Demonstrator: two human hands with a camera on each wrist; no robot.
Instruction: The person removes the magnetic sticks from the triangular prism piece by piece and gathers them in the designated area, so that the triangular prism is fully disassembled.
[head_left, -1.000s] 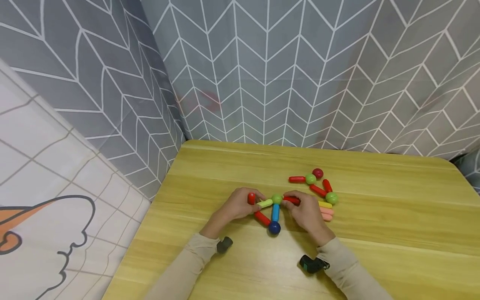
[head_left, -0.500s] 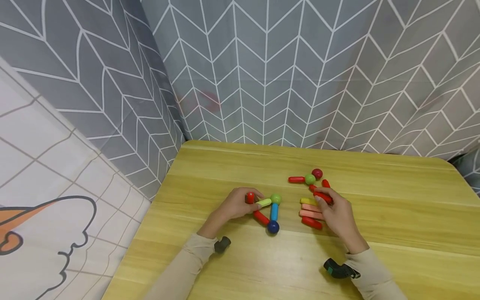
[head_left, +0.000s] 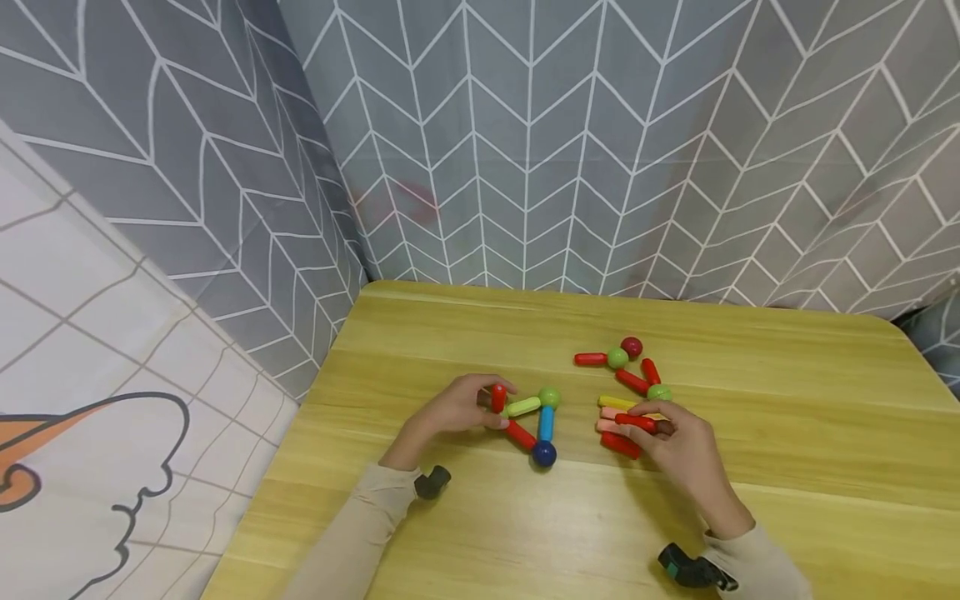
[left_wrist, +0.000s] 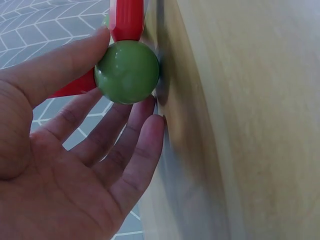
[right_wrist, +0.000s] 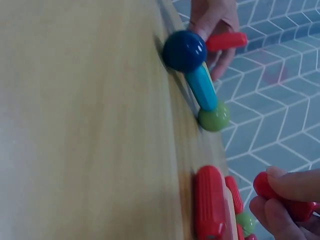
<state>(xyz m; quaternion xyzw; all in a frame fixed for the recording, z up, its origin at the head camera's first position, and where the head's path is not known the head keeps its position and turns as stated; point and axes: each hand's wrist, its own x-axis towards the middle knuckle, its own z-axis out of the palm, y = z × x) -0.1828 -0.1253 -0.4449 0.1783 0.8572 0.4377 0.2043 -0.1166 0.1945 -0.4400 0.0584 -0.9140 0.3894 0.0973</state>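
On the table lies a triangle of rods and balls: a yellow-green rod (head_left: 522,407), a blue rod (head_left: 546,423) and a red rod (head_left: 520,434), with a dark blue ball (head_left: 543,453) and a light green ball (head_left: 550,397) at two corners. At the third corner, a green ball (left_wrist: 127,72) bears an upright red rod (head_left: 498,397). My left hand (head_left: 461,408) is around this corner, thumb at the ball, fingers loosely extended behind it. My right hand (head_left: 684,442) pinches another red rod (head_left: 633,422) between thumb and fingers, above the loose rods.
Beneath and beside my right hand lie a yellow rod (head_left: 615,402), pink rods (head_left: 607,426) and a thick red rod (head_left: 620,445). Farther back are joined red rods (head_left: 591,359), green balls (head_left: 617,358) and a dark red ball (head_left: 632,347). A patterned curtain hangs behind the table.
My right hand moved right from the triangle with the red rod, then slightly toward the table's front, over the pink rods. My left hand loosened from the yellow-green rod and drew slightly left.
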